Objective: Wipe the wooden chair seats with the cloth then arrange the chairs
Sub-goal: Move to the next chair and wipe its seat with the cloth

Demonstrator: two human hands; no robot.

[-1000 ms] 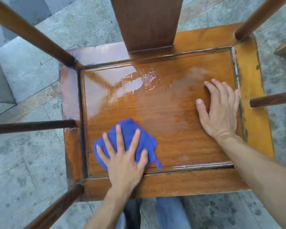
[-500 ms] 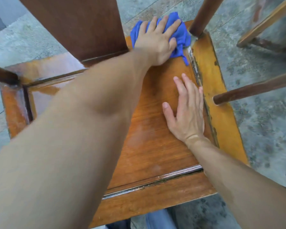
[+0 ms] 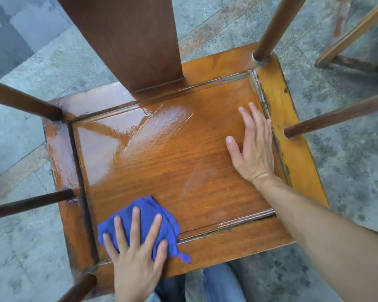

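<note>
The chair seat (image 3: 183,162) fills the middle of the view, its sunken panel shiny and wet across the far left part, with streaky smear marks running toward the centre; the near and right parts look duller — either drier or not yet covered, which cannot be told for sure. The blue cloth (image 3: 148,216) lies bunched at the near left corner of the panel, pressed flat under the left hand (image 3: 135,258), whose fingers are spread straight over it rather than curled around it. The right hand (image 3: 253,149) rests flat on the right side of the seat, fingers straight and holding nothing, apparently steadying the chair. So the wiping of this seat seems well under way but not finished. Part of another chair (image 3: 354,38) stands at the upper right — any further seats and the arranging are likely still to come.
</note>
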